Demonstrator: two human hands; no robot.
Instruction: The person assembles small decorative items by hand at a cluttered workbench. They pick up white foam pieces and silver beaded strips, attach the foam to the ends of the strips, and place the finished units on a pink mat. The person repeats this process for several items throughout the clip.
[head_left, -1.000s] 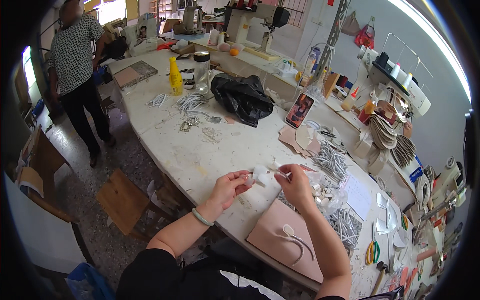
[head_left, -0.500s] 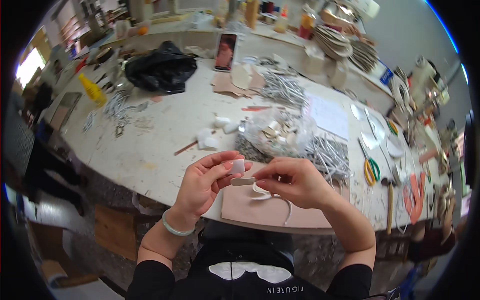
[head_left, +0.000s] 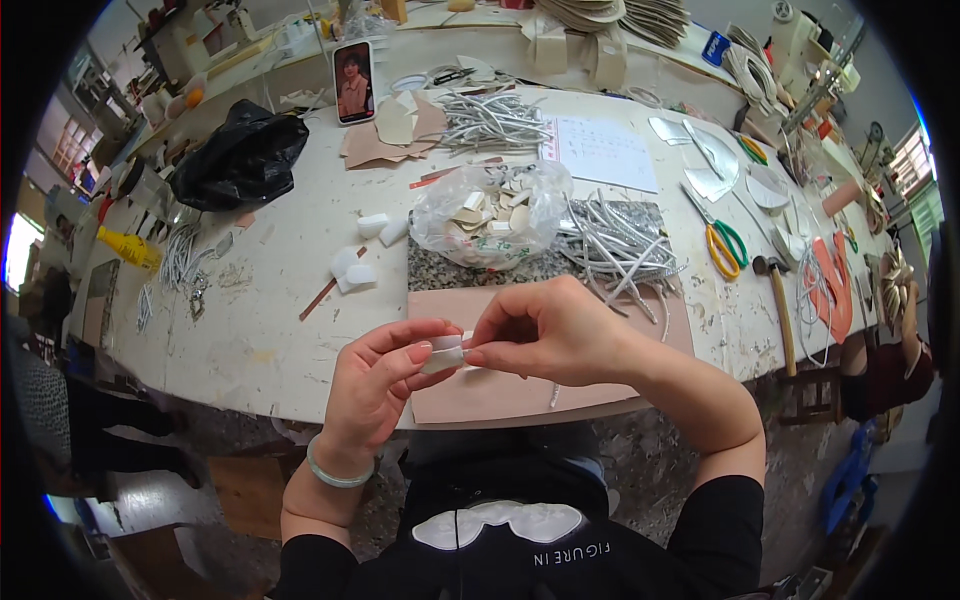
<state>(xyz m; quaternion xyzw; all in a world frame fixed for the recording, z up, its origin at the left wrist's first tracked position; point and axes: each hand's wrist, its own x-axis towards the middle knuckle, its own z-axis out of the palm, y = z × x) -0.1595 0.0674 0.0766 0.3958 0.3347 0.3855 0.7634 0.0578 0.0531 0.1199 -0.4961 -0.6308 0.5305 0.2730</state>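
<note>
1. The room is spreading around me: a speckled floor [head_left: 640,525], a person's dark-trousered legs [head_left: 115,425] at the left, another person's arm [head_left: 910,335] at the far right.
2. My white worktable [head_left: 260,290] is looking scuffed and crowded: a black plastic bag [head_left: 245,160] is slumping at the left, a phone [head_left: 354,85] is standing near the back, and scissors [head_left: 722,250] and a hammer [head_left: 782,310] are lying at the right.
3. Nearest me, a pink board [head_left: 600,402] is lying before a speckled slab [head_left: 520,276], where silver cords [head_left: 615,240] are piling up.
4. A clear bag [head_left: 430,222] is resting on the slab, holding many pale pieces [head_left: 518,220]; I am judging that plenty remains.
5. My left hand [head_left: 375,385] is pinching a white piece [head_left: 442,356] between thumb and fingers; my right hand [head_left: 560,335] is gripping its other end.
6. Loose white pieces [head_left: 355,272] are lying left of the slab; I cannot tell whether they are done or waiting.
7. The white piece is hovering over the board, seemingly unfinished; whether its line is a fold or a join, I cannot tell.
</note>
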